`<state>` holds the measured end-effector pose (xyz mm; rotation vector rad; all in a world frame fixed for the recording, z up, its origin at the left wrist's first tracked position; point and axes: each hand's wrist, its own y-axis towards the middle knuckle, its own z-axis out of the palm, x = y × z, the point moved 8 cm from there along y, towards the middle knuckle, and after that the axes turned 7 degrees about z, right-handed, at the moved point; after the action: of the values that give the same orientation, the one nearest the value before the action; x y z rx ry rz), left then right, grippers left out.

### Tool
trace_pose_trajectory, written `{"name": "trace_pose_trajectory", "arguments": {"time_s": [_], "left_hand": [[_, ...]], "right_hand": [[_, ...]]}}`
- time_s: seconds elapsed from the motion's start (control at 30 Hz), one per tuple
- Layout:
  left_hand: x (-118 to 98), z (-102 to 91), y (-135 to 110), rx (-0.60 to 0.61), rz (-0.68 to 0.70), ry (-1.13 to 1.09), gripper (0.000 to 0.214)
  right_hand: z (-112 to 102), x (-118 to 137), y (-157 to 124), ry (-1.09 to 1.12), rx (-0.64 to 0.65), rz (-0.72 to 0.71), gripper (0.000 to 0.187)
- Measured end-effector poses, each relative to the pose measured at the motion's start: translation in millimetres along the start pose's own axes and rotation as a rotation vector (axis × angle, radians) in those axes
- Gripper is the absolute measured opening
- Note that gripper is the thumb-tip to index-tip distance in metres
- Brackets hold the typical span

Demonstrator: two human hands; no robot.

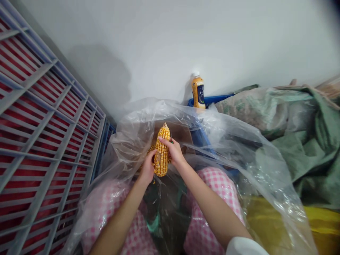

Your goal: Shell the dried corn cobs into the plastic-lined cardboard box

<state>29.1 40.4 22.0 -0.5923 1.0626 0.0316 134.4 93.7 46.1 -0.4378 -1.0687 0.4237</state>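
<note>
A yellow ear of corn [162,156] is held upright between both my hands, its pointed tip upward. My left hand [149,164] grips it low on the left side, by a patch where the kernels look gone or damaged. Higher on the right, my right hand [174,150] is closed on it, with the thumb lying across the kernels. Behind the cob, more yellow kernels show, partly hidden by my left hand. Clear plastic sheeting [132,120] spreads around and below the hands, over a brown cardboard surface [180,132].
A tall grey slatted crate [55,156] with red behind it stands at the left. An orange bottle [198,91] with a white cap stands by a blue bin [200,136] against the white wall [170,42]. Green sacks [305,152] and yellow material [322,225] lie at the right.
</note>
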Motion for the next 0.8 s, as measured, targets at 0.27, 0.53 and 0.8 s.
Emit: {"name": "trace_pose_trajectory", "arguments": {"time_s": [0.27, 0.53, 0.8], "left_hand": [[8.1, 0.3, -1.3, 0.015, -0.015, -0.016, 0.021], [6.1, 1.4, 0.8, 0.031, -0.006, -0.028, 0.022], [10.5, -3.0, 2.0, 0.022, 0.054, 0.009, 0.018]], "right_hand": [[-0.8, -4.5, 0.6, 0.019, 0.005, -0.013, 0.038], [-0.1, -3.5, 3.2, -0.011, 0.009, -0.049, 0.039], [1.6, -4.3, 2.3, -0.028, 0.025, -0.070, 0.035]]}}
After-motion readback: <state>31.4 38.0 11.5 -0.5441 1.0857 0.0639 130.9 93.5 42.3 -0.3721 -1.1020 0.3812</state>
